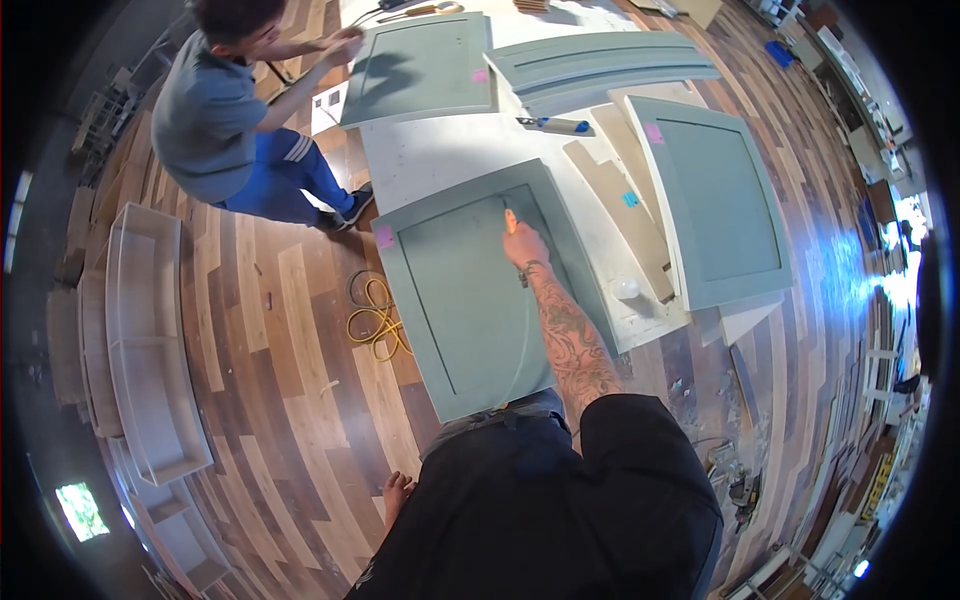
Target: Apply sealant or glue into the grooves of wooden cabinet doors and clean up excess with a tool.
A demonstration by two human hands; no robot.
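My right hand point(524, 246) is closed round the orange handle of a slim hand tool point(511, 220). The tool's tip is at the recessed inner edge of a grey-green panel door point(450, 270), near its far right corner; its working end is too small to make out. A pink sticker point(384, 236) marks the door's far left corner. My left hand point(398, 490) hangs low at my left side, away from the door. It is partly behind my dark shirt, its fingers too small and covered to read.
The white worktable point(400, 150) also bears more grey-green doors point(725, 210), curved panels point(600, 65), a blue-handled tool point(555, 125), a board strip point(610, 205) and a white cup point(626, 288). A co-worker point(215, 130) leans over another door point(420, 70). Yellow cord point(375, 320) lies on the floor beside white shelving point(150, 340).
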